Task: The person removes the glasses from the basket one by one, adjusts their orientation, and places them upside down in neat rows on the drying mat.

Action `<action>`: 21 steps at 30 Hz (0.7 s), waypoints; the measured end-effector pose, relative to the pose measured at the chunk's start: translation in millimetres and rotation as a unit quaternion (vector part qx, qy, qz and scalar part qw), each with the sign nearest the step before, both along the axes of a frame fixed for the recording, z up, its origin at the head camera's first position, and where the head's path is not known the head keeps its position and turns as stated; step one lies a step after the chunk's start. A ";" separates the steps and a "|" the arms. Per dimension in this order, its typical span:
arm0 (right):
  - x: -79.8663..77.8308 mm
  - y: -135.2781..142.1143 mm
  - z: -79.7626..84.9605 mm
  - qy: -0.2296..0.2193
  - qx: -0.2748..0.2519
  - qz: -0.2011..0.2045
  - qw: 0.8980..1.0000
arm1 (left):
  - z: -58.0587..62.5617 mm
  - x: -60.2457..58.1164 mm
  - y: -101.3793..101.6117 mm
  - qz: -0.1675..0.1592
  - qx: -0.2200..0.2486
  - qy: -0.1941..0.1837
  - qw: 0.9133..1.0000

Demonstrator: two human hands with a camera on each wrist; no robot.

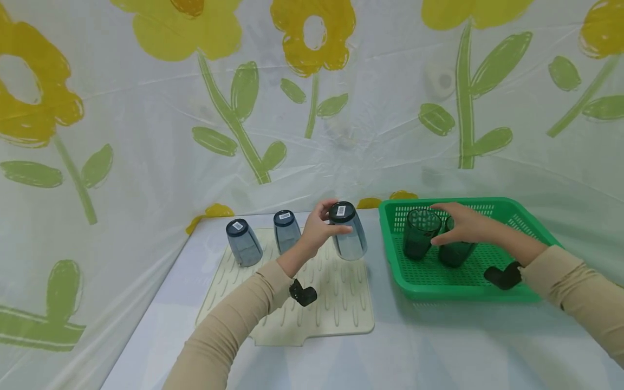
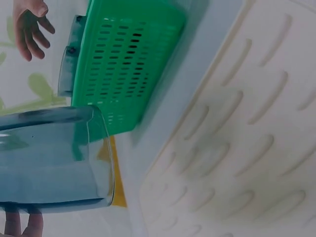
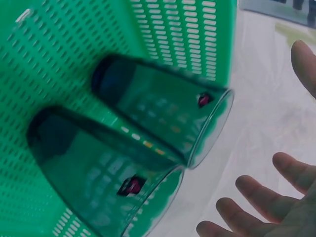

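In the head view my left hand [image 1: 314, 234] grips a blue-tinted drinking glass [image 1: 352, 241], base up and slightly tilted, over the right part of a cream drying mat [image 1: 336, 314]. The left wrist view shows this glass [image 2: 54, 158] with its rim above the mat. Two more glasses, one at the left [image 1: 245, 246] and one in the middle [image 1: 286, 233], stand upside down on the mat. Spread fingers and thumb mark my right hand [image 1: 465, 223], above two glasses [image 1: 416, 238] standing rim up in a green basket [image 1: 468, 292]. In the right wrist view its fingers [image 3: 261, 197] hold nothing.
The basket stands right of the mat on a pale table [image 1: 380, 357], with a strip of tabletop between them. Behind the table hangs a white curtain [image 1: 380, 108] with yellow flowers. A dark wrist camera [image 1: 303, 293] sticks out below my left cuff.
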State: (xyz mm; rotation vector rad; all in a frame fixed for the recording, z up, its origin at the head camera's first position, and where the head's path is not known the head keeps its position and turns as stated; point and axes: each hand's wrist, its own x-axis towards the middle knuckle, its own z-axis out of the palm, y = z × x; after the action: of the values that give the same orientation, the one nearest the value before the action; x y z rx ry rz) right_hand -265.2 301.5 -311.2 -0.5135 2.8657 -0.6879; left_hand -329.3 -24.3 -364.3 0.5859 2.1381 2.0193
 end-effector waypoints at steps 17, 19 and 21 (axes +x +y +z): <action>-16.5 24.6 -10.6 0.000 0.046 -0.024 0.999 | -10.1 -12.1 2.1 0.035 -0.040 -0.003 0.999; -18.5 27.4 -12.6 0.003 0.053 -0.025 0.998 | -11.7 -14.0 2.6 0.039 -0.042 -0.005 0.998; -20.4 30.5 -15.0 0.004 0.058 -0.026 0.998 | -13.6 -16.0 3.0 0.043 -0.046 -0.006 0.998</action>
State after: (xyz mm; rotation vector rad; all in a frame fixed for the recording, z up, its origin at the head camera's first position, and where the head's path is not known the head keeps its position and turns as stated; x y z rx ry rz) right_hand -285.6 332.0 -326.2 -0.4292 2.9145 -0.5249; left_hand -345.3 -21.3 -377.9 0.4750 2.2715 1.9478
